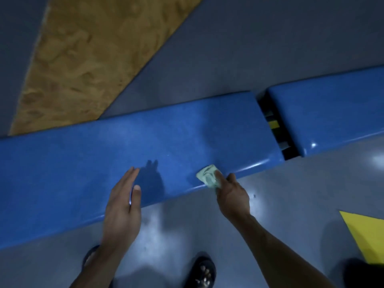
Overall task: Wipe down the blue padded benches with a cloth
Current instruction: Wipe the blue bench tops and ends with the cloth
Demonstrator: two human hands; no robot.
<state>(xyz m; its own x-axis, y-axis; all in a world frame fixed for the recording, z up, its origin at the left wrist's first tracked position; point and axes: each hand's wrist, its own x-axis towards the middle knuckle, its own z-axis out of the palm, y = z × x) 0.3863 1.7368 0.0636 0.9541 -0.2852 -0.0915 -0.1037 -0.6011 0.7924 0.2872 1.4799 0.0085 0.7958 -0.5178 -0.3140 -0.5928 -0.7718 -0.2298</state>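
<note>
Grey glossy floor (176, 231) with glare patches, dim room; a tan mottled floor panel (87, 59) runs diagonally beyond the benches at upper left, and a yellow wedge (365, 235) sits on the floor at the right edge. Long blue padded bench (104, 163) crosses the view from lower left to upper right; a second blue padded bench (332, 113) follows it end to end at right, the two apart with a narrow dark gap (276, 129) between them showing black and yellow frame parts. No containers in view. Right hand (230, 194) grasps a crumpled pale green cloth (207, 175), fingers curled round it, pressing it on the near rounded edge of the long bench, not far from the gap end. Left hand (123, 206) is released, fingers straight and together, thumb out, over the bench's near edge; cannot tell whether it touches the padding, though its shadow falls on the blue just beside it. Bench top left of the hands is bare blue with a faint dusty sheen. Near edge is glossy with highlight streaks. A foot in a black sandal (202, 273) stands on the grey floor below the hands, near the bench side.
</note>
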